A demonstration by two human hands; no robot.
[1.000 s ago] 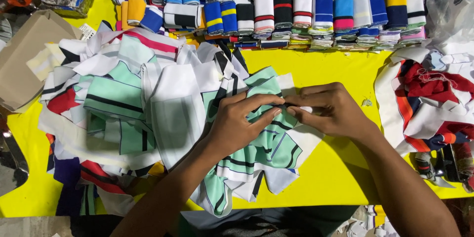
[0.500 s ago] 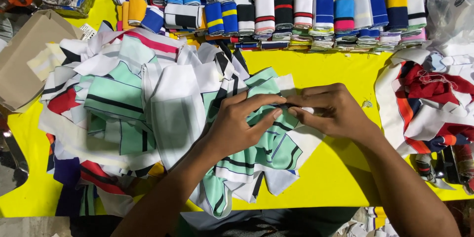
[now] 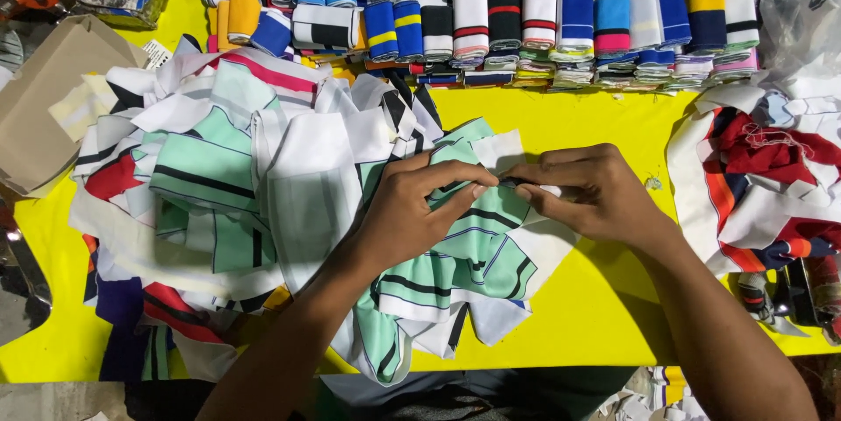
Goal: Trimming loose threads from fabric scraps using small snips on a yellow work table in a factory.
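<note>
**Both hands pinch one mint strip**

The yellow counter (image 3: 604, 114) carries a loose fabric heap (image 3: 219, 184) at 9 o'clock and rolled trims (image 3: 526, 9) at 12. At centre, the left hand (image 3: 412, 211) and right hand (image 3: 596, 193) are closed, fingertips pinching a mint-striped piece (image 3: 473, 254). It looks light, limp and easily creased; edges seem best for gripping.

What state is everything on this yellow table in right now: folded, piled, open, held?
Left hand: fingers pinched on the mint striped fabric piece.
Right hand: fingertips pinched on the same piece.
Mint striped fabric piece: lying flat, held at its upper edge.
Fabric pile: loose, overlapping, unfolded.
Striped knit bands: folded, lined up in rows.
Red and white fabric heap: crumpled.
Cardboard box: open.
Yellow table: partly covered.
</note>
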